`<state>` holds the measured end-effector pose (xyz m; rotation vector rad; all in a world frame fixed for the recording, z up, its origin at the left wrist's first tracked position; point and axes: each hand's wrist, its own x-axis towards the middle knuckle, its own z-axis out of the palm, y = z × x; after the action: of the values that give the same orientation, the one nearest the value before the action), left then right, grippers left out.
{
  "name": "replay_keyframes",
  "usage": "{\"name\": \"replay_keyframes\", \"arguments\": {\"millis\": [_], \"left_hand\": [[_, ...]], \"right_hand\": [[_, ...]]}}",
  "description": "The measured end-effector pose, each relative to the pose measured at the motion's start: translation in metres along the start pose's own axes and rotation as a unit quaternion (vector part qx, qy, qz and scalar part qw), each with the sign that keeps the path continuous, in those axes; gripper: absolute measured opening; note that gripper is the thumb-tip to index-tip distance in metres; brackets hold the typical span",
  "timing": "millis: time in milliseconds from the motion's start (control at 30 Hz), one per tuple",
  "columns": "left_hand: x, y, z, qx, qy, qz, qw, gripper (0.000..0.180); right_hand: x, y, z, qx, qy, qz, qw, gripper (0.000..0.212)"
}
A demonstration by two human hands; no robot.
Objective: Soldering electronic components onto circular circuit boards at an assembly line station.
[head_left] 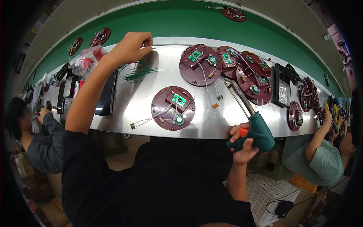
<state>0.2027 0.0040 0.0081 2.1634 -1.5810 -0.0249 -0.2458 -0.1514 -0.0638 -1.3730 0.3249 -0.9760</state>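
My right hand (244, 145) grips a dark green soldering gun (261, 132) with an orange trigger, near the front edge of the metal table. Its long metal tip points up and left toward the stacked discs. My left hand (137, 46) reaches to the back of the table, fingers pinched together. Something thin and small shows at its fingertips, too small to name. Below that hand lies a loose bunch of thin green wires (141, 72). A round maroon disc (162, 101) with green circuit boards and white wires lies flat between my arms. A larger maroon disc (193, 75) sits behind it.
More maroon discs (252, 72) overlap at the back right, beside a black tray (281, 89). Left of my arm are a clear plastic bag (85, 62) with red parts and a dark case (107, 96). Co-workers sit at both sides. A white crate (270, 191) stands below the table.
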Motion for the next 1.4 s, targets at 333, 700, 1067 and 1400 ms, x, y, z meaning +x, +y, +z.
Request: {"name": "replay_keyframes", "arguments": {"millis": [333, 700, 1067, 1400], "left_hand": [[0.003, -0.001, 0.017, 0.099, -0.090, -0.039, 0.990, 0.013], [-0.014, 0.063, 0.002, 0.008, -0.019, 0.013, 1.000, 0.009], [-0.032, 0.062, -0.006, -0.236, 0.062, -0.186, 0.952, 0.015], [-0.035, 0.080, 0.015, -0.167, 0.105, -0.075, 0.977, 0.015]], "right_hand": [[-0.002, 0.006, 0.000, 0.027, 0.001, -0.004, 1.000, 0.064], [-0.004, 0.009, -0.008, 0.025, -0.011, -0.015, 1.000, 0.061], [0.000, 0.008, -0.008, 0.028, -0.026, -0.024, 0.999, 0.059], [-0.004, 0.003, -0.004, 0.029, -0.004, -0.003, 1.000, 0.058]]}}
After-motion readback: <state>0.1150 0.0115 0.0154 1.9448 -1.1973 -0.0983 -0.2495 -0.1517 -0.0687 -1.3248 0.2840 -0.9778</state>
